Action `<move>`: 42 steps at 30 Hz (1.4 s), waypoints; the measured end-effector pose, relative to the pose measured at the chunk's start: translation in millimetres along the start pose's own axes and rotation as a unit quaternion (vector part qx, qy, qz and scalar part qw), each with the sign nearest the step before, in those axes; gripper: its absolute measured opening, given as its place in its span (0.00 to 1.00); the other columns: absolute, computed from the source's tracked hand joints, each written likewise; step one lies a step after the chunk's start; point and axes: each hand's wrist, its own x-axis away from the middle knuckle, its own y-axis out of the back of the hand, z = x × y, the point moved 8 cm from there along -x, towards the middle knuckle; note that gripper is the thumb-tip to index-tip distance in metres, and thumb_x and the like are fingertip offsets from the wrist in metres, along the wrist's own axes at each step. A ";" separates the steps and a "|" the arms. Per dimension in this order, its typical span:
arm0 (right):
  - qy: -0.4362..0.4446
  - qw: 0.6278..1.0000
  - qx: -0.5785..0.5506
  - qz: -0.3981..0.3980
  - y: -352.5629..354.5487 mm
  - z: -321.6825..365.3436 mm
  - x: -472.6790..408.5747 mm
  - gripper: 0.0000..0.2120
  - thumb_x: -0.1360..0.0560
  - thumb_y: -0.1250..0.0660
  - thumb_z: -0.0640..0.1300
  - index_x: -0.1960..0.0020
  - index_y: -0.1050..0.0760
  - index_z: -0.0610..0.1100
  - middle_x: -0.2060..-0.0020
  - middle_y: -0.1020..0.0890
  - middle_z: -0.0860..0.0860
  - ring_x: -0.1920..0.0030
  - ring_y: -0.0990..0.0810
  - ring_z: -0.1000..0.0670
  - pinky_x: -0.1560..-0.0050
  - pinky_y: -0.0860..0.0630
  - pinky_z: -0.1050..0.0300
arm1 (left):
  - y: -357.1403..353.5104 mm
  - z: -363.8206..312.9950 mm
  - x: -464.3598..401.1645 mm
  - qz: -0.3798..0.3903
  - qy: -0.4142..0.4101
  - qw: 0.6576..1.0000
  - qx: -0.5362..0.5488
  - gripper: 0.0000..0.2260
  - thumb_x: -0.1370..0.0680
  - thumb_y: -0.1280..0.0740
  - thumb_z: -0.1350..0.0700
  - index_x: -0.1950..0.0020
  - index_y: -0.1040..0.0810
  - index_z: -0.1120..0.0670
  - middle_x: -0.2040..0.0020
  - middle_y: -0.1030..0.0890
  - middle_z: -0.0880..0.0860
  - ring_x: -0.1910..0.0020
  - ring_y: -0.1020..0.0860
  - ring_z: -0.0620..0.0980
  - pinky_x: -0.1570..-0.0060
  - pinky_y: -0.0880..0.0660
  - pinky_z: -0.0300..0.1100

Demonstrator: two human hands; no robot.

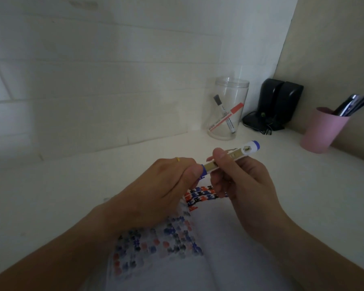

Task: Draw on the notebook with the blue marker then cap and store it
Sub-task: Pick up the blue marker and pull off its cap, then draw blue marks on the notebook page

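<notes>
Blue marker: white barrel, tan label band, blue end ring. Cap: blue. Notebook: white pages, rows of small blue, red-orange and black marks; lower block of marks blurred and paler. Jar: clear, with one white marker red-banded and one grey-capped marker. Cup: pink, dark pens inside. Speakers: black. Table: white. Wall: white tile. Ring: yellow.
</notes>
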 end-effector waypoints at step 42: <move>-0.043 0.972 0.226 0.048 25.9 -26.9 -1.6 0.03 0.29 0.28 0.33 0.61 0.18 0.37 0.74 0.19 0.44 0.73 0.21 0.48 0.71 0.23 0.57 | -10.2 49.9 9.0 0.116 0.068 0.990 0.051 0.16 0.17 0.42 0.39 0.51 0.19 0.45 0.56 0.18 0.37 0.52 0.20 0.44 0.54 0.27 0.33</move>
